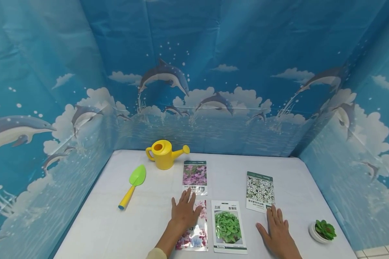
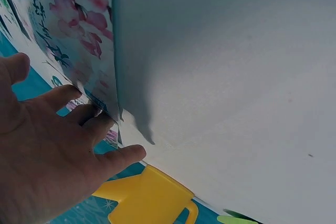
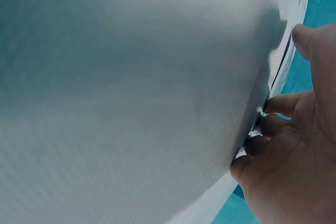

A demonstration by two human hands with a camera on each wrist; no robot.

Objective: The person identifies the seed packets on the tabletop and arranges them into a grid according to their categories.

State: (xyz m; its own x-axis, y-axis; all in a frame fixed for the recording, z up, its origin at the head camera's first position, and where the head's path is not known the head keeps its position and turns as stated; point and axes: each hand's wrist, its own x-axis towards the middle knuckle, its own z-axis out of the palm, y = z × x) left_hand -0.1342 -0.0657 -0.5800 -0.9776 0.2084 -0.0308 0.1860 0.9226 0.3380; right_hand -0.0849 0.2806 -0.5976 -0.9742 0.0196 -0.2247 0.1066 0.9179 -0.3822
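My left hand (image 1: pixel 183 213) lies with fingers spread over a pink-flower seed packet (image 1: pixel 194 240), its fingertips at the lower edge of a purple-flower seed packet (image 1: pixel 195 175). Just right of it is a seed packet with green leaves (image 1: pixel 228 226). My right hand (image 1: pixel 277 232) is flat, fingers extended, with its fingertips at the lower corner of a white-flower seed packet (image 1: pixel 260 190). Neither hand grips anything. In the left wrist view the left fingers (image 2: pixel 100 127) reach along the packet's edge; the right wrist view has the right fingers (image 3: pixel 262 129) low against the white tabletop.
A yellow watering can (image 1: pixel 164 155) stands at the back left of the white table (image 1: pixel 110 230). Nearer lies a toy trowel (image 1: pixel 133 186) with green blade and yellow handle. A small potted succulent (image 1: pixel 322 231) sits at the right edge. Blue dolphin-print curtains (image 1: pixel 194 72) surround the table.
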